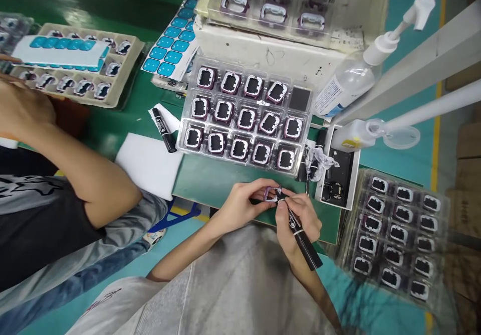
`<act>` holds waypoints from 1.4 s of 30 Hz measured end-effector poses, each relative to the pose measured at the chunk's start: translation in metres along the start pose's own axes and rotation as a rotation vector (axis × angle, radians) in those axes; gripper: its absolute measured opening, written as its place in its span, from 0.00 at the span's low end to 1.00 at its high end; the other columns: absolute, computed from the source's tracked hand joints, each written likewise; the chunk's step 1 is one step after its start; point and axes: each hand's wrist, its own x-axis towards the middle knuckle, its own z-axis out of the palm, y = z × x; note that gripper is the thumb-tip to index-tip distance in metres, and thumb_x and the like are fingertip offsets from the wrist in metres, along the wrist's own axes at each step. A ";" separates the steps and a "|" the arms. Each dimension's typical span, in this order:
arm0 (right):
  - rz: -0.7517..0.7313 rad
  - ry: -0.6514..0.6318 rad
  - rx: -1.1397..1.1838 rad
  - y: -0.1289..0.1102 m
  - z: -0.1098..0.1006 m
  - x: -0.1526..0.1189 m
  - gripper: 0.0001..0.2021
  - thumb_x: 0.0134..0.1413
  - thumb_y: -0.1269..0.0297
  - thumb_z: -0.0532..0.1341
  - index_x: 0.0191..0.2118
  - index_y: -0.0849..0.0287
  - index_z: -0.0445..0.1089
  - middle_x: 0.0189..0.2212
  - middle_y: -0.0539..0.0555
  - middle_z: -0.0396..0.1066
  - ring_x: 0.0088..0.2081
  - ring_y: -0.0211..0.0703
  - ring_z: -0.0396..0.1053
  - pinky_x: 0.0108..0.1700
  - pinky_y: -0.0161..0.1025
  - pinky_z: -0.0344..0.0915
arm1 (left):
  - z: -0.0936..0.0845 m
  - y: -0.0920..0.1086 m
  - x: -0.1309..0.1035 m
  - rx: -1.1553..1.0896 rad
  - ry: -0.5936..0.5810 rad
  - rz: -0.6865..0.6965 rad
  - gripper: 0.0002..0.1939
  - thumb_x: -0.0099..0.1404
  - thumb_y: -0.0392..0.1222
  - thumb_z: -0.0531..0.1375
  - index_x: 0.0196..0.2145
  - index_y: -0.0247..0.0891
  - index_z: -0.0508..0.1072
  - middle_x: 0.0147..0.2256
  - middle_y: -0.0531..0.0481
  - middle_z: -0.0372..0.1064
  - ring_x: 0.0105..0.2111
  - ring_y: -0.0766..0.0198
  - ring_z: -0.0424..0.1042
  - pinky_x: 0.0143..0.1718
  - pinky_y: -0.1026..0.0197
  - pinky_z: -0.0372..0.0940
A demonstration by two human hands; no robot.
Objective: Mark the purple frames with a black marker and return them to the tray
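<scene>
Between the thumb and fingers of my left hand (244, 202) is a small purple-and-white square frame (269, 193), held just past the table's near edge. My right hand (298, 219) grips a black marker pen (304, 244), its tip at the right side of that frame. Whether the tip touches is too small to tell. Beyond both hands lies a clear plastic tray (240, 163) with rows of similar frames. One pocket (299, 99) at its back right corner holds no frame and shows a dark bottom.
Another black marker (164, 129) rests left of the tray, near a white foam sheet (150, 162). At right are a pump bottle (349, 84), a small white box (353, 184) and another frame tray (398, 239). A co-worker's arm (82, 169) is at left.
</scene>
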 end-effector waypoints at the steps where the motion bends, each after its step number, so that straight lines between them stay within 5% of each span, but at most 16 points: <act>1: 0.005 -0.001 0.004 0.000 0.000 0.000 0.15 0.59 0.76 0.70 0.47 0.49 0.79 0.32 0.46 0.80 0.37 0.48 0.85 0.42 0.51 0.92 | 0.000 0.000 0.000 0.003 0.000 0.003 0.16 0.71 0.38 0.72 0.56 0.41 0.85 0.47 0.49 0.90 0.46 0.52 0.91 0.54 0.56 0.85; 17: 0.005 -0.017 -0.020 0.001 0.001 -0.003 0.14 0.60 0.76 0.70 0.48 0.49 0.78 0.33 0.46 0.80 0.39 0.50 0.86 0.40 0.52 0.91 | -0.002 -0.003 -0.002 0.135 0.007 -0.004 0.18 0.72 0.45 0.73 0.59 0.50 0.88 0.50 0.51 0.91 0.47 0.50 0.91 0.54 0.55 0.86; 23: -0.130 -0.029 -0.105 -0.001 0.002 0.001 0.14 0.60 0.75 0.70 0.48 0.49 0.78 0.29 0.44 0.77 0.32 0.46 0.82 0.39 0.49 0.91 | -0.002 0.000 -0.003 0.097 0.019 0.010 0.17 0.73 0.47 0.73 0.58 0.51 0.89 0.48 0.50 0.91 0.46 0.47 0.91 0.51 0.52 0.86; 42: -0.064 -0.002 -0.090 0.000 0.003 0.000 0.09 0.64 0.72 0.67 0.44 0.47 0.76 0.28 0.44 0.76 0.32 0.48 0.83 0.39 0.52 0.91 | 0.002 0.001 -0.005 0.055 0.041 -0.005 0.16 0.73 0.44 0.73 0.57 0.45 0.88 0.51 0.50 0.91 0.48 0.47 0.91 0.55 0.53 0.85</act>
